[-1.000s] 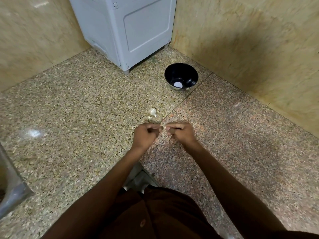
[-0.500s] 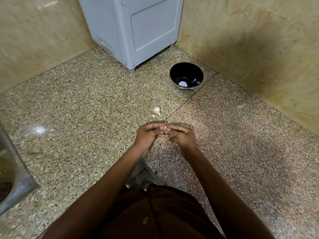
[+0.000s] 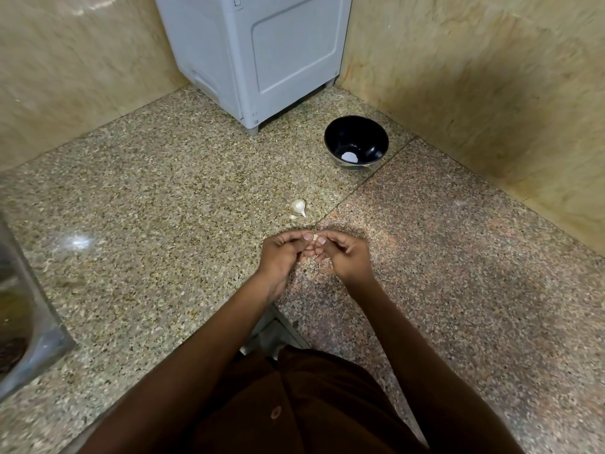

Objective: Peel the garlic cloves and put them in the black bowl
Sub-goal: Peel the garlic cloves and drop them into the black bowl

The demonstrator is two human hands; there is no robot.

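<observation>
A small pale garlic clove (image 3: pixel 315 237) sits pinched between the fingertips of my left hand (image 3: pixel 283 255) and my right hand (image 3: pixel 343 257), both held together just above the speckled counter. Most of the clove is hidden by my fingers. Beyond my hands lies the rest of the white garlic bulb (image 3: pixel 299 206) with a small loose piece (image 3: pixel 292 217) beside it. The black bowl (image 3: pixel 370 139) stands farther back to the right, holding one white peeled clove (image 3: pixel 349 156).
A grey appliance (image 3: pixel 262 54) stands in the back corner, just left of the bowl. Beige marble walls (image 3: pixel 474 77) close off the back and right. A steel sink edge (image 3: pixel 29 322) shows at the far left.
My hands have come closer together, fingertips now meeting on the clove. The view has shifted, so bowl and bulb sit a little farther right in the frame.
</observation>
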